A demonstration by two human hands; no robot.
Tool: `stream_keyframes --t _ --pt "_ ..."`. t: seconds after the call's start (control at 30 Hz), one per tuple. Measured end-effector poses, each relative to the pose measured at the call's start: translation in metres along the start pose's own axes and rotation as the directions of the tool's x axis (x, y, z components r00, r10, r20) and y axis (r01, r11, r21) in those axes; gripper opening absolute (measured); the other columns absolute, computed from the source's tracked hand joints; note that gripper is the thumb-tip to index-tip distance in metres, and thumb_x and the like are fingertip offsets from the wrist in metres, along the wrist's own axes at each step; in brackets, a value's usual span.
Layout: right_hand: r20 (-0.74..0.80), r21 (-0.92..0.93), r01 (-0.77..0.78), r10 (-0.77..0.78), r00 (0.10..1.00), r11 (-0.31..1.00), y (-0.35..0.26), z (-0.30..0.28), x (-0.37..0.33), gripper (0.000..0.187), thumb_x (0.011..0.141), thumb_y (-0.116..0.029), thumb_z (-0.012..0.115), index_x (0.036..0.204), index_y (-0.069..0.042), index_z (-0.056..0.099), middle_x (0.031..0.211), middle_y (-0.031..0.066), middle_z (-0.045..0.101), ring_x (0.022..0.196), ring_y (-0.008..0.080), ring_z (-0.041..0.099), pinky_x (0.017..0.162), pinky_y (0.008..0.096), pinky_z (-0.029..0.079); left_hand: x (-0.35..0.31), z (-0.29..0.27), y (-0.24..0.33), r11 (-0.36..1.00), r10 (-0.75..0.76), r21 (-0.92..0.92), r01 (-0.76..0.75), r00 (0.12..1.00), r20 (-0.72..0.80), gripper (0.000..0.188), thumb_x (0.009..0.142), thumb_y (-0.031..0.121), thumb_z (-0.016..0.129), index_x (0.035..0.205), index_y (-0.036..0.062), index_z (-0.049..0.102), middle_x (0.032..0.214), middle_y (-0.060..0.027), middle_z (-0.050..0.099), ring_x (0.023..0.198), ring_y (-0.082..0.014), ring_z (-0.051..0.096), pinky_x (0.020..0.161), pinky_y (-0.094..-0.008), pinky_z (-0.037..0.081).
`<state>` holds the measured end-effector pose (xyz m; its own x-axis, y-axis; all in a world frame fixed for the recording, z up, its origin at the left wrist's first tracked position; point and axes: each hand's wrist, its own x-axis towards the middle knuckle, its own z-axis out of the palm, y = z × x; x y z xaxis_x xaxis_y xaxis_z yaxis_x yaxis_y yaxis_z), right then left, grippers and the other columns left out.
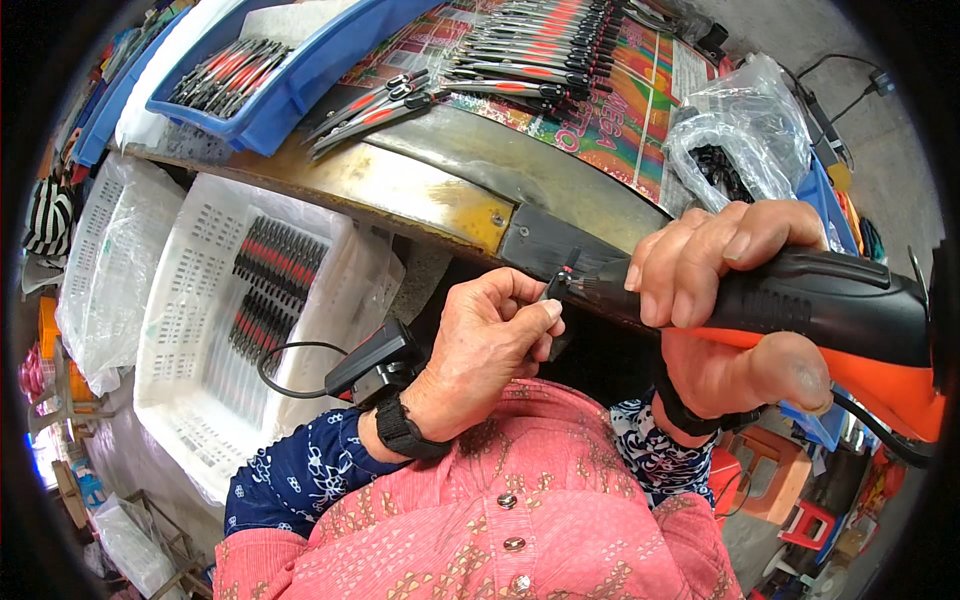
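My left hand pinches a small black piece, apparently the head of a drawing compass, between thumb and fingers. The rest of it is mostly hidden by the fingers. My right hand is wrapped round a black and orange electric screwdriver, held level. Its tip meets or nearly meets the piece in my left hand, at the table's metal edge. Several slim black, red and silver compasses lie loose near that edge. Behind them is a neat row of more compasses.
A blue bin with many compasses stands at the back left. Below the table edge, a white plastic basket holds stacked rows of them. A clear bag with black parts lies at the right. An orange stool is lower right.
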<state>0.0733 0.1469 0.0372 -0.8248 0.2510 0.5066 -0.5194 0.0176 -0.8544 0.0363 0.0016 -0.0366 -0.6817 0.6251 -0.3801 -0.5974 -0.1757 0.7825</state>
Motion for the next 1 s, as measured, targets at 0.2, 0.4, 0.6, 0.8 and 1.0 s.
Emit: stream_keyframes --t 0.2,0.4,0.6,0.8,1.0 --pt "0.003 0.002 0.004 -0.004 1.000 1.000 0.0009 0.0004 0.0002 0.071 0.067 -0.066 0.067 0.093 -0.005 0.042 0.061 0.0020 0.048 0.050 0.0142 0.049 0.053 0.0295 0.044 -0.0008 0.0014 -0.0002 1.000 -0.004 0.004 0.004 1.000 -0.015 0.010 0.086 0.010 0.060 0.092 0.0031 0.056 0.076 -0.0028 0.061 0.056 -0.0053 0.051 0.045 -0.0176 0.039" --pt "0.005 0.010 0.008 -0.008 1.000 1.000 0.0010 0.0002 0.0004 0.071 0.067 -0.066 0.067 0.092 -0.005 0.042 0.061 0.0021 0.047 0.049 0.0141 0.049 0.052 0.0293 0.044 0.0007 0.0004 -0.0026 1.000 0.019 0.020 -0.019 1.000 -0.011 0.011 0.086 0.009 0.060 0.093 0.0022 0.056 0.076 -0.0033 0.061 0.056 -0.0062 0.051 0.046 -0.0178 0.039" --pt "0.005 0.012 0.014 -0.014 1.000 1.000 0.0009 0.0002 0.0003 0.071 0.067 -0.066 0.067 0.092 -0.005 0.042 0.061 0.0021 0.047 0.049 0.0139 0.049 0.052 0.0291 0.043 0.0010 -0.0004 -0.0044 0.999 0.036 0.002 -0.036 0.999 -0.003 0.011 0.086 0.009 0.060 0.094 0.0016 0.056 0.076 -0.0038 0.061 0.056 -0.0068 0.051 0.047 -0.0177 0.039" --pt "0.004 0.012 0.016 -0.016 1.000 1.000 0.0015 0.0004 0.0007 0.071 0.067 -0.066 0.067 0.092 -0.005 0.042 0.061 0.0021 0.047 0.049 0.0138 0.049 0.052 0.0288 0.043 -0.0002 0.0002 -0.0032 1.000 0.028 0.007 -0.028 1.000 -0.007 0.012 0.086 0.010 0.061 0.093 0.0017 0.056 0.076 -0.0035 0.061 0.056 -0.0061 0.051 0.045 -0.0177 0.039" --pt "0.010 0.012 0.010 -0.010 1.000 1.000 0.0024 0.0017 0.0009 0.072 0.067 -0.066 0.067 0.092 -0.004 0.042 0.061 0.0022 0.047 0.049 0.0136 0.048 0.051 0.0286 0.043 -0.0007 0.0010 -0.0028 1.000 0.018 0.004 -0.018 1.000 -0.017 0.011 0.086 0.010 0.061 0.092 0.0020 0.056 0.074 -0.0028 0.061 0.056 -0.0057 0.051 0.045 -0.0176 0.039"
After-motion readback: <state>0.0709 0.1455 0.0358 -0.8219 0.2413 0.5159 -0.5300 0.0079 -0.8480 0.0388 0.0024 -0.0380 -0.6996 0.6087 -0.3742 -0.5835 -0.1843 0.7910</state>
